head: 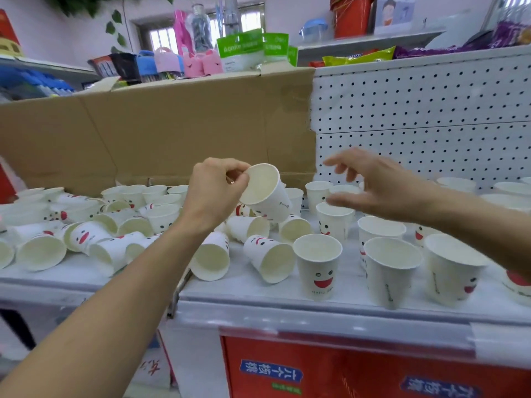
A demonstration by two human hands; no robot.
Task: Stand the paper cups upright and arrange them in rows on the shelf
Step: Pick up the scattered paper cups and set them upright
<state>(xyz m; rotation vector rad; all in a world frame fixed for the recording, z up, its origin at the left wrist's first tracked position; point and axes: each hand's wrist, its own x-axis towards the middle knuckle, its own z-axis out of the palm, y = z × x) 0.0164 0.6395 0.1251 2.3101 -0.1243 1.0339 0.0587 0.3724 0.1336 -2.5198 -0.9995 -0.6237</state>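
Observation:
Many white paper cups with red smiling faces cover the white shelf (258,294). My left hand (214,193) pinches the rim of one paper cup (267,193), held tilted above the pile with its mouth toward me. My right hand (376,183) hovers open, fingers spread, just above upright cups (334,219) at the back right. Several cups stand upright on the right, among them one at the front (317,267) and another beside it (392,271). Several cups lie on their sides on the left (41,251) and in the middle (270,258).
A brown cardboard sheet (172,130) stands behind the left cups, and a white pegboard panel (416,110) backs the right side. Packaged goods (241,48) sit on the ledge above. Red boxes (344,369) fill the space under the shelf edge.

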